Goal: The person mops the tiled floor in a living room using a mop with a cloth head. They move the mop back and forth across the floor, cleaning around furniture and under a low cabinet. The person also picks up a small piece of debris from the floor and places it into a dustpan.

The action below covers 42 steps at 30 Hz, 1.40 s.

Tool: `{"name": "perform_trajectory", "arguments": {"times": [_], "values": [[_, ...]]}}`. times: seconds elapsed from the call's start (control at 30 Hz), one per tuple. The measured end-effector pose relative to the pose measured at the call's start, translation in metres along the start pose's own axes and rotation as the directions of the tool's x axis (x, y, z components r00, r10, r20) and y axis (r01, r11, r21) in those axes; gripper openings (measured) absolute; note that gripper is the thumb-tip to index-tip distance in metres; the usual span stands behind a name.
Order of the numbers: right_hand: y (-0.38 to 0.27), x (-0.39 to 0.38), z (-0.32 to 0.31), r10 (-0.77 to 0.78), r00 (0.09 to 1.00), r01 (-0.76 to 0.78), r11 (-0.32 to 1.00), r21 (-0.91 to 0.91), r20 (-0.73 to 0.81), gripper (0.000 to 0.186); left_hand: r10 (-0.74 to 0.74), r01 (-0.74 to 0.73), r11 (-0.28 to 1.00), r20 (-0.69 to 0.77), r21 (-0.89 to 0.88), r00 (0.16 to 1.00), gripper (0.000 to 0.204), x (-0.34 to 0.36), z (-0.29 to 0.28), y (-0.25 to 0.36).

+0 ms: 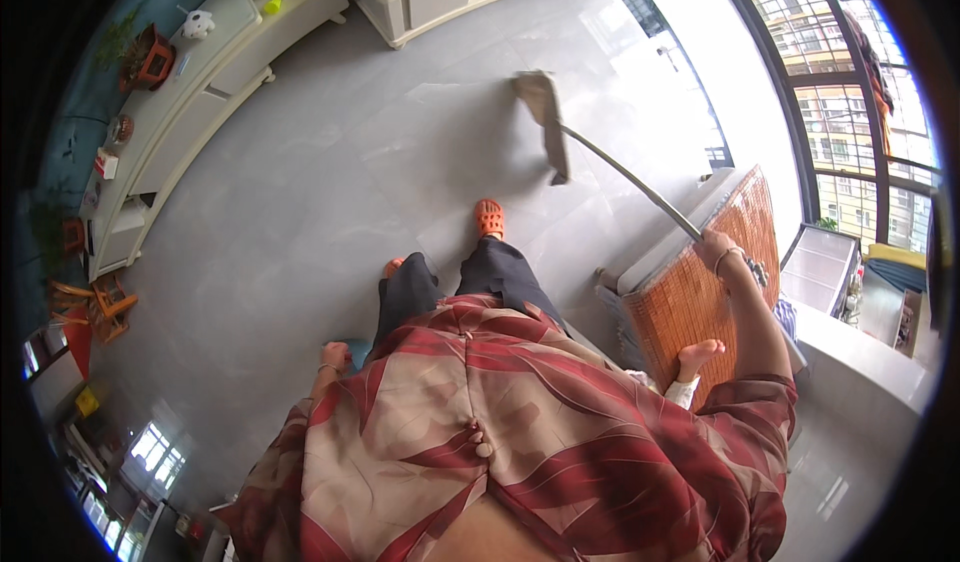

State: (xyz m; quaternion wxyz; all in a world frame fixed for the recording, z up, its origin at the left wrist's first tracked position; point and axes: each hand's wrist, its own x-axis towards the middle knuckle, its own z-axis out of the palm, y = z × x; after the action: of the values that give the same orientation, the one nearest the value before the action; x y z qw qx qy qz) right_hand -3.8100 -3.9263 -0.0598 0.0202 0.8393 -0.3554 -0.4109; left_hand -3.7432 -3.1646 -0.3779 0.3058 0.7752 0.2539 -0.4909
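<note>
My right hand (716,249) grips a long metal mop handle (630,179), whose flat grey-brown cloth head (542,112) lies on the grey tiled floor (400,132) ahead of me. My left hand (336,356), at my left hip, has its fingers closed around a blue object (357,350), partly hidden by my patterned red-and-beige top, so I cannot make out what it is. My orange clogs (490,217) stand on the floor.
Beside my right arm is a bed or couch with a woven mat (675,312); another person's bare foot (700,355) rests there. A low white cabinet (180,152) with plants curves along the left, another (430,2) stands ahead. Small wooden chairs (110,302) sit left, windows (840,122) right.
</note>
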Motion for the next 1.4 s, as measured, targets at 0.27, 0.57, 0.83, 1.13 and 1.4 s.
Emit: {"name": "perform_trajectory", "arguments": {"times": [0.27, 0.57, 0.83, 1.13, 1.4], "values": [[0.155, 0.218, 0.143, 0.014, 0.929, 0.107, 0.946, -0.305, 0.369, 0.031, 0.142, -0.144, 0.930, 0.032, 0.339, 0.989, 0.031, 0.022, 0.075, -0.072], [0.122, 0.245, 0.103, 0.136, 0.887, -0.285, 0.913, 0.291, 0.442, 0.026, -0.026, 0.027, 0.947, -0.008, 0.320, 1.000, 0.035, -0.034, 0.123, -0.075], [0.042, 0.252, 0.036, 0.054, 0.903, -0.255, 0.866, 0.430, 0.427, 0.026, 0.149, -0.162, 0.863, 0.065, 0.479, 0.987, 0.033, -0.044, 0.161, -0.022], [-0.153, 0.297, -0.041, -0.550, 0.765, 0.644, 0.677, -0.357, 0.335, 0.015, -0.094, 0.095, 0.977, -0.016, 0.190, 0.995, 0.028, -0.075, 0.204, -0.065], [-0.347, 0.225, -0.023, -0.655, 0.524, 0.809, 0.181, -0.560, 0.544, 0.026, -0.016, 0.017, 0.999, -0.008, 0.042, 1.000, 0.023, -0.082, 0.225, -0.059]]}}
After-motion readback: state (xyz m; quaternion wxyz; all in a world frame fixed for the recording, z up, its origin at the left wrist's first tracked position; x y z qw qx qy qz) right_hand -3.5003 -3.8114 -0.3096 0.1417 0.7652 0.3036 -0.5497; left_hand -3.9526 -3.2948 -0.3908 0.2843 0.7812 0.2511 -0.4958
